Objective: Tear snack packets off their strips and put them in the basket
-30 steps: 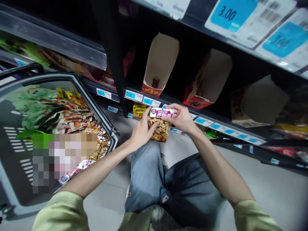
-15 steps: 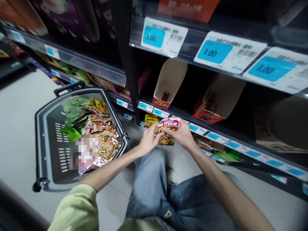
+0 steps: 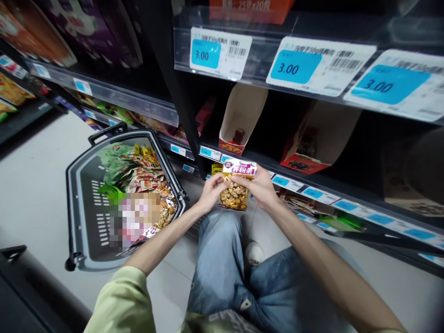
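Between my two hands is a snack packet (image 3: 234, 193) with a white and purple top band and a picture of food below. My left hand (image 3: 212, 190) pinches its left edge, thumb on the front. Across the upper right of the packet lies the thumb of my right hand (image 3: 259, 186), with the fingers closed behind. The packet faces me above my knees, near the low shelf edge. To the left, a grey shopping basket (image 3: 83, 252) on the floor holds several snack packets (image 3: 120, 169), green, red-white and brown; part of its contents is blurred out.
Shelving with price labels (image 3: 290, 67) runs along the front and right. Open cardboard boxes (image 3: 239, 111) stand on the lower shelf. A yellow packet (image 3: 217, 169) sits just behind my left hand. A dark object (image 3: 24, 291) is at the lower left.
The packet has been tilted up, so more of its front faces me. Both hands still grip it. The view has shifted a little, and the basket appears farther right.
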### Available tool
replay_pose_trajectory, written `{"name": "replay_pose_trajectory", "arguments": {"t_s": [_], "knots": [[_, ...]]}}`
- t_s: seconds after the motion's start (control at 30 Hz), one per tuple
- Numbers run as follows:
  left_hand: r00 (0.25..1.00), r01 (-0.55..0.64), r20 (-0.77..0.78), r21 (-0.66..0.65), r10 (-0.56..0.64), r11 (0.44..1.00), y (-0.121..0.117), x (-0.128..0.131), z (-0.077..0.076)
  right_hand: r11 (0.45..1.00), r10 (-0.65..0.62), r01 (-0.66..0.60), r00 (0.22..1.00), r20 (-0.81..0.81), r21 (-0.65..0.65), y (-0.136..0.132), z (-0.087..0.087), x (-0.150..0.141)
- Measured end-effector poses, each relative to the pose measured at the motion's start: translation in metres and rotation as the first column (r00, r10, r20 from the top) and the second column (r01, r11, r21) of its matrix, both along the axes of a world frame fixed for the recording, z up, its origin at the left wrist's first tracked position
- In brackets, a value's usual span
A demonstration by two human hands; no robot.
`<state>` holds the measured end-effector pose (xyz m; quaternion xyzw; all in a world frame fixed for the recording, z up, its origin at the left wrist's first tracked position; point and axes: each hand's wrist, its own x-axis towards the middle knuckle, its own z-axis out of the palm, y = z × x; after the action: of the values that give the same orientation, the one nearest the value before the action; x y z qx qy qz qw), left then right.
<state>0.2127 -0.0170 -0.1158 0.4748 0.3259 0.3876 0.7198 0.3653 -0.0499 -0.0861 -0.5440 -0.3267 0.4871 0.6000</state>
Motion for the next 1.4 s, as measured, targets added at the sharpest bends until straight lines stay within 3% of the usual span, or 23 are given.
{"name": "replay_pose_trajectory", "arguments": {"t_s": [0.27, 0.57, 0.87, 1.2, 1.4], "knots": [[0.997, -0.076, 0.024, -0.095, 0.078, 0.993, 0.0014, 0.0036, -0.0035, 0.995, -0.093, 0.097, 0.982, -0.162, 0.019, 0.0077, -0.0008, -0.0027], [0.981, -0.159, 0.082, -0.182, 0.176, 0.97, 0.0013, 0.0039, -0.0015, 0.998, 0.068, -0.067, 0.994, -0.085, 0.018, 0.0082, 0.0005, -0.0057], [0.935, -0.332, 0.046, -0.229, 0.351, 0.915, 0.0063, -0.0008, -0.0007, 0.999, 0.0, -0.004, 0.997, -0.075, -0.049, 0.0058, 0.0026, -0.0049], [0.952, -0.29, 0.047, -0.188, 0.304, 0.938, 0.0051, -0.0024, 0.0012, 0.996, -0.004, 0.003, 1.0, 0.0, -0.09, 0.0059, 0.0005, -0.002], [0.978, -0.199, 0.031, -0.144, 0.206, 0.969, -0.0003, -0.0014, 0.0003, 0.995, 0.02, -0.017, 0.999, 0.036, -0.1, 0.0069, -0.0002, -0.0041]]}}
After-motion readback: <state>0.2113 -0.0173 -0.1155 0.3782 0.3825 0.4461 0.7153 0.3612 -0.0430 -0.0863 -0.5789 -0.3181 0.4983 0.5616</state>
